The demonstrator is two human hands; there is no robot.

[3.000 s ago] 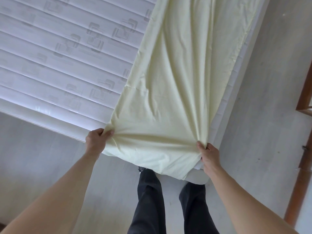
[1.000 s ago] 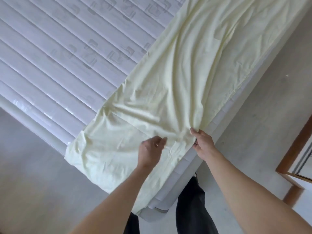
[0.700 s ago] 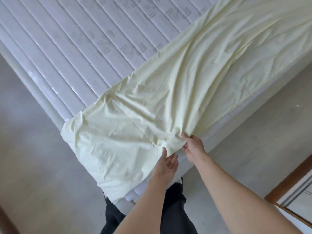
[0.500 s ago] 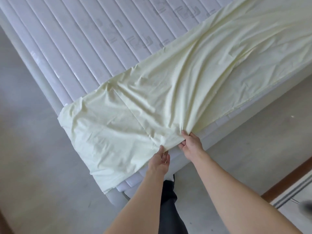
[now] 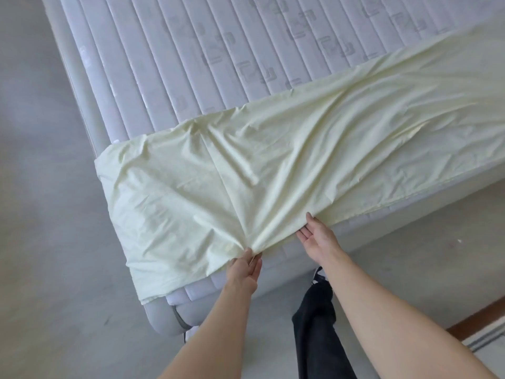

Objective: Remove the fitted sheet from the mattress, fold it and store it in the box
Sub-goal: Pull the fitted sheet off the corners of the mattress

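A pale yellow fitted sheet lies folded into a long strip along the near side of the white quilted mattress. Its left end hangs over the mattress corner. My left hand pinches a gathered bunch of the sheet's near edge, and creases fan out from that point. My right hand is just to the right, palm up with fingers straight, its fingertips under the sheet's edge. No box is in view.
The mattress's rounded grey corner juts toward me at the bottom. Grey floor surrounds the bed. My dark trouser leg stands beside the bed. A brown wooden edge sits at the lower right.
My left hand has gone from the sheet's far corner to its near edge beside my right hand and now pinches it. My right hand has loosened its grip. The view has swung to the mattress side.
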